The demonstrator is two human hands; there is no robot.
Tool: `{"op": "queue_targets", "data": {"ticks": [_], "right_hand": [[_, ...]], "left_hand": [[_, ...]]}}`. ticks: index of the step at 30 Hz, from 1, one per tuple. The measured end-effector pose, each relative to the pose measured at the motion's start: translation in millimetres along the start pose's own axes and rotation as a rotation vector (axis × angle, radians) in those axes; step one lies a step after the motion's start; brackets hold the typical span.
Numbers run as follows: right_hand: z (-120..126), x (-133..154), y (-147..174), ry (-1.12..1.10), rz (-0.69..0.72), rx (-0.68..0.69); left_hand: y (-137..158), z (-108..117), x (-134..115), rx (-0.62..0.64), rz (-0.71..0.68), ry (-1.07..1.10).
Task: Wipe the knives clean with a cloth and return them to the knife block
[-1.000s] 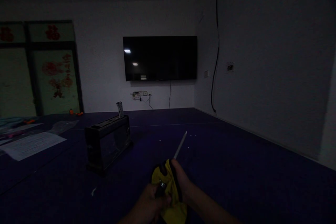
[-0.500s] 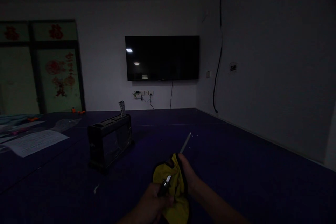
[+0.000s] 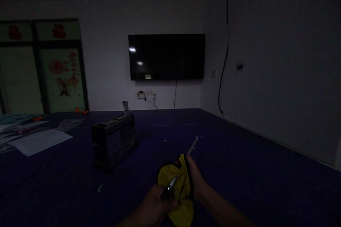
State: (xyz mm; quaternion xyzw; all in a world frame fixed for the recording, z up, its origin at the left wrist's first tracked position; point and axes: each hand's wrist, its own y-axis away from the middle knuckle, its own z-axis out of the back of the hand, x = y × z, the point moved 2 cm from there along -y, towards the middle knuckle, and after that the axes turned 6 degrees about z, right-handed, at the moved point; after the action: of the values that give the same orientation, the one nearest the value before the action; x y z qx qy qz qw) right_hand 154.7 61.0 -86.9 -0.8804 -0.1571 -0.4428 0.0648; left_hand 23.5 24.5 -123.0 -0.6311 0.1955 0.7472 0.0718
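Note:
My left hand (image 3: 153, 204) is closed around the dark handle of a knife (image 3: 192, 146), low in the middle of the view. A shiny collar shows where the handle meets the pale blade. A yellow cloth (image 3: 179, 193) with a black border is folded around the middle of the blade. My right hand (image 3: 197, 181) grips this cloth from the right side, its fingers mostly hidden behind it. Beyond the cloth the blade's far end sticks out, pointing forward and to the right.
A black slotted knife block (image 3: 113, 142) with a clear side stands left of my hands, a patterned handle (image 3: 125, 109) rising from it. Printed paper (image 3: 42, 142) and clear plastic (image 3: 69, 125) lie farther left on the purple surface (image 3: 239, 170). White scraps (image 3: 99, 188) are scattered about.
The whole view has shifted slightly. A little more blade shows between the handle and the cloth. Both hands keep their hold.

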Motion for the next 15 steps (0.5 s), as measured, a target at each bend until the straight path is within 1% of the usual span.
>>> {"op": "queue_targets", "data": {"ticks": [4, 8, 13, 15], "right_hand": [[-6.9, 0.8, 5.2, -0.082, -0.060, 0.002], [-7.5, -11.2, 9.0, -0.129, -0.153, 0.056], [-6.7, -26.8, 8.2, -0.090, -0.140, 0.109], [-7.8, -28.1, 8.2, -0.082, -0.173, 0.102]], "left_hand": [[2.6, -0.1, 0.9, 0.024, -0.008, 0.038], [6.6, -0.4, -3.2, 0.043, -0.018, 0.057], [5.7, 1.2, 0.5, 0.050, -0.047, 0.124], [2.8, 1.0, 4.7, 0.041, -0.061, 0.181]]}}
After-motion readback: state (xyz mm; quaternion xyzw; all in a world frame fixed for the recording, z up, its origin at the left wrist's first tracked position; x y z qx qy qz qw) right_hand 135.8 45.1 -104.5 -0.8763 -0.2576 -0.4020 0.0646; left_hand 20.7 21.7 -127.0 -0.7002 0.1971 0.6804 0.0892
